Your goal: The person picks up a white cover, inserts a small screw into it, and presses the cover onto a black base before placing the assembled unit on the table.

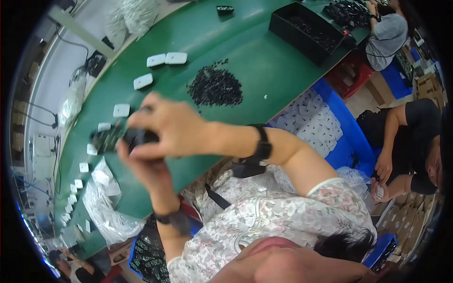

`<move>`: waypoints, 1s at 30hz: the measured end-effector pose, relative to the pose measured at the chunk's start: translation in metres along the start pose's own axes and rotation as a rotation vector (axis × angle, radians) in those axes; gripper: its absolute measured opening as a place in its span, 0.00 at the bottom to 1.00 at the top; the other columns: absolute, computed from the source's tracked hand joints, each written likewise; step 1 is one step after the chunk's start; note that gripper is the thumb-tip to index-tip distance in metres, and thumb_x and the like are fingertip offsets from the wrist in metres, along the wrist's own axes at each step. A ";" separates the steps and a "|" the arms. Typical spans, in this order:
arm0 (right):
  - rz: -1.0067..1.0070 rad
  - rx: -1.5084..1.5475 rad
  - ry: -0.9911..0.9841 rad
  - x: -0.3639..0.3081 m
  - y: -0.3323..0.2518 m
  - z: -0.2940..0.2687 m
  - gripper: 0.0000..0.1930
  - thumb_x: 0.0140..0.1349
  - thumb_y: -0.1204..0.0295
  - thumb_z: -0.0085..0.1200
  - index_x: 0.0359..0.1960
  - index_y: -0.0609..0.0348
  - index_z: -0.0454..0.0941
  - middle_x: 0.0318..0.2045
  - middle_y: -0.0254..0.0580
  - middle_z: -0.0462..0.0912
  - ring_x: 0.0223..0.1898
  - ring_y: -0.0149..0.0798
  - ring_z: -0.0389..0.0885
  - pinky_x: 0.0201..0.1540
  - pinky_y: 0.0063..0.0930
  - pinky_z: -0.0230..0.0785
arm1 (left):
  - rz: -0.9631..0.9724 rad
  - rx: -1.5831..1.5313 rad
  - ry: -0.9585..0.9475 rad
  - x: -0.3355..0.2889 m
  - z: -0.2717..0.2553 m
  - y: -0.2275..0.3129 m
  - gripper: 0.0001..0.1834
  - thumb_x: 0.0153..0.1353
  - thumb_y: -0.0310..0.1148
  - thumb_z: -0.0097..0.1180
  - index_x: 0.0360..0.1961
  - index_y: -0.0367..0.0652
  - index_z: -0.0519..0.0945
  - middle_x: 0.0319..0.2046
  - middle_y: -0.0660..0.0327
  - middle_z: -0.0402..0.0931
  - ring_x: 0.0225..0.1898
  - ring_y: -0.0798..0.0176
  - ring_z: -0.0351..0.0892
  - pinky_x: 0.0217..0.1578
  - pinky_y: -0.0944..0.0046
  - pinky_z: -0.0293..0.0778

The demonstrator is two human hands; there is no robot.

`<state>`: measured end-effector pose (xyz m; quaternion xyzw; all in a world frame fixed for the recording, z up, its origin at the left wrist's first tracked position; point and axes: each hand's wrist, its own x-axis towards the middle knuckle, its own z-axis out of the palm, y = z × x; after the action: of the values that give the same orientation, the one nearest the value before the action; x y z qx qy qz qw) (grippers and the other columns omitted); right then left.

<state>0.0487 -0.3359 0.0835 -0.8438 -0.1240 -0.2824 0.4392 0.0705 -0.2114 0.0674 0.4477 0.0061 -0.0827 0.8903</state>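
My right hand [172, 125] reaches in from the right, fingers curled round a small black part [141, 137]. Just below it my left hand [146, 170] comes up, its fingers closed against the same part from underneath. Both hands are smeared by motion, so the part's exact kind is unclear. A dark green piece that looks like a circuit board [106, 140] sticks out to the left of the fingers; I cannot tell whether it is joined to the black part. Close beyond the hands a white rectangular housing [121, 110] rests on the green table [170, 33].
A pile of small black parts [216, 86] lies beyond my right hand. More white housings [176, 58] trail along the table's left side. Clear plastic bags [106, 203] lie left of my left forearm. A black bin [306, 30] and blue crate [342, 122] stand right; co-workers sit nearby.
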 end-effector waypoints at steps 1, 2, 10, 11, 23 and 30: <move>0.070 -0.102 0.047 -0.003 0.016 -0.027 0.25 0.46 0.46 0.61 0.43 0.45 0.76 0.41 0.49 0.73 0.40 0.51 0.77 0.40 0.39 0.73 | -0.070 0.019 -0.041 0.016 0.022 -0.022 0.27 0.62 0.56 0.44 0.50 0.44 0.68 0.45 0.60 0.73 0.47 0.61 0.75 0.47 0.61 0.72; 0.131 -0.149 0.098 -0.006 0.034 -0.049 0.25 0.45 0.48 0.63 0.43 0.45 0.76 0.40 0.46 0.74 0.40 0.48 0.77 0.42 0.37 0.73 | -0.145 0.043 -0.083 0.027 0.043 -0.041 0.26 0.62 0.56 0.46 0.48 0.46 0.69 0.44 0.61 0.73 0.45 0.63 0.75 0.45 0.61 0.73; 0.466 -0.148 0.495 -0.035 0.184 -0.189 0.24 0.52 0.57 0.64 0.46 0.58 0.74 0.35 0.38 0.76 0.36 0.29 0.74 0.40 0.23 0.69 | -0.394 0.200 -0.417 0.085 0.195 -0.195 0.25 0.60 0.56 0.48 0.48 0.49 0.69 0.43 0.63 0.73 0.42 0.65 0.74 0.41 0.57 0.72; 0.477 -0.154 0.504 -0.043 0.201 -0.197 0.24 0.52 0.57 0.64 0.46 0.58 0.74 0.35 0.38 0.76 0.36 0.29 0.74 0.40 0.23 0.69 | -0.396 0.278 -0.428 0.080 0.206 -0.198 0.27 0.60 0.54 0.50 0.53 0.50 0.66 0.45 0.64 0.71 0.42 0.67 0.72 0.41 0.57 0.71; 0.555 -0.237 0.604 -0.078 0.246 -0.224 0.24 0.60 0.58 0.57 0.54 0.56 0.71 0.49 0.45 0.76 0.50 0.37 0.74 0.51 0.28 0.67 | 0.085 1.180 -0.764 0.131 0.214 -0.239 0.27 0.53 0.43 0.55 0.57 0.65 0.70 0.58 0.45 0.59 0.51 0.44 0.73 0.51 0.54 0.70; 0.574 -0.150 0.786 -0.095 0.239 -0.230 0.16 0.63 0.62 0.54 0.45 0.61 0.77 0.35 0.35 0.81 0.38 0.26 0.77 0.44 0.20 0.68 | 0.310 1.274 -0.840 0.118 0.206 -0.217 0.38 0.56 0.45 0.56 0.67 0.59 0.56 0.58 0.42 0.64 0.50 0.41 0.74 0.50 0.51 0.70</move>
<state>-0.0030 -0.6581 -0.0280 -0.7028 0.3091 -0.4551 0.4511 0.1407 -0.5198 0.0084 0.7999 -0.4430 -0.1072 0.3903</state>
